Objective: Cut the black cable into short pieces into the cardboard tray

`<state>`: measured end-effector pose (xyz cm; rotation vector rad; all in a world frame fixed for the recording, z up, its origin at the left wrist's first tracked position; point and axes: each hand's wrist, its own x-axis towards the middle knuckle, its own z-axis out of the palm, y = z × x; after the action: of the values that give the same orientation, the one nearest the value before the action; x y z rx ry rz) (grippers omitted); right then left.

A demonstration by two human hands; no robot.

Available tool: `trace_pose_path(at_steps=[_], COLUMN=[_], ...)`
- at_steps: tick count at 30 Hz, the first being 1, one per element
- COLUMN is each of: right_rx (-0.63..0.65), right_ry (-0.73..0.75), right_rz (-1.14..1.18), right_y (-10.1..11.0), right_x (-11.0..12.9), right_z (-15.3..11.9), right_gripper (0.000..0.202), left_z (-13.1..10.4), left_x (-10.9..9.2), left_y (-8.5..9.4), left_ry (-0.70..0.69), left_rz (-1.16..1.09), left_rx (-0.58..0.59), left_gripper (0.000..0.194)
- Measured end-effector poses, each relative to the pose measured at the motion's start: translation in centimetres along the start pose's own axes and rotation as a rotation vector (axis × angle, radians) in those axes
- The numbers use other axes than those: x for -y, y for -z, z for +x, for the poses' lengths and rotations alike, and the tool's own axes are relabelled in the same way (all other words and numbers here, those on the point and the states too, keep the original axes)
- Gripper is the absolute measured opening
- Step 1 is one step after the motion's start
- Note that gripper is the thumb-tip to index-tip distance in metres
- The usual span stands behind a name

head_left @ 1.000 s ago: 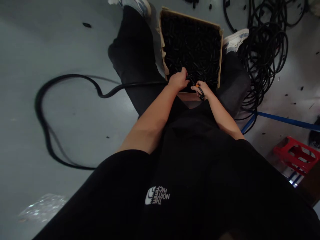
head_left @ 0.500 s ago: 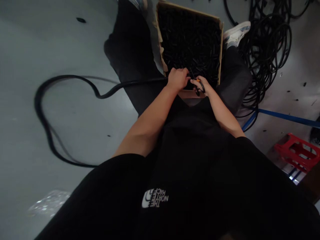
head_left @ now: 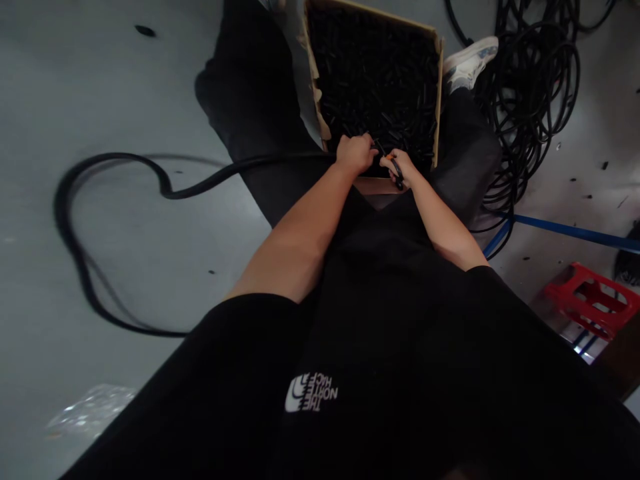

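Note:
My left hand (head_left: pixel 356 153) is closed around a black rubber hose or cable (head_left: pixel 210 180), which runs off to the left over my leg and loops above the floor. In my right hand (head_left: pixel 400 167) is a pair of scissors (head_left: pixel 399 175) with dark handles and an orange part near the pivot. Their blades point up and left, close to the fingers of my left hand; whether they touch the hose is too dark to tell. Both hands are over the near edge of a cardboard box (head_left: pixel 439 100) full of short black cut pieces (head_left: pixel 375 73).
Coils of black hose or cable (head_left: pixel 535 87) lie on the right, beyond my shoe (head_left: pixel 470 63). A blue strap (head_left: pixel 575 232) and a red plastic stool (head_left: pixel 595 300) are at the right. Clear plastic wrap (head_left: pixel 93 407) lies at lower left. Small black bits dot the floor.
The scissor handles look closer together than before. The hose loop has shifted a little to the left, along with a slight shift of the whole view.

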<state>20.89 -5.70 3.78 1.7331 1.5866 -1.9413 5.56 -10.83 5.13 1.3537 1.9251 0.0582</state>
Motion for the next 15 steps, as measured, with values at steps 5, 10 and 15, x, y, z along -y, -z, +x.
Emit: trace_pose_path(at_steps=[5,10,15], right_rx=[-0.129,-0.115,-0.112], right_ry=[0.033,0.063,0.078], right_rz=[-0.334,-0.479,-0.566], right_y=[0.1,0.5,0.7], right_x=[-0.8,-1.2,-0.9], right_z=[0.3,1.1,0.7], right_gripper=[0.018,0.014,0.012], left_z=[0.5,1.2,1.2], left_x=[0.5,1.2,1.3], left_y=[-1.1,-2.3,-2.3], left_ry=[-0.046,-0.067,-0.074], left_rz=[0.094,0.108,0.158], left_rx=[0.049,0.033,0.028], left_gripper=[0.049,0.054,0.048])
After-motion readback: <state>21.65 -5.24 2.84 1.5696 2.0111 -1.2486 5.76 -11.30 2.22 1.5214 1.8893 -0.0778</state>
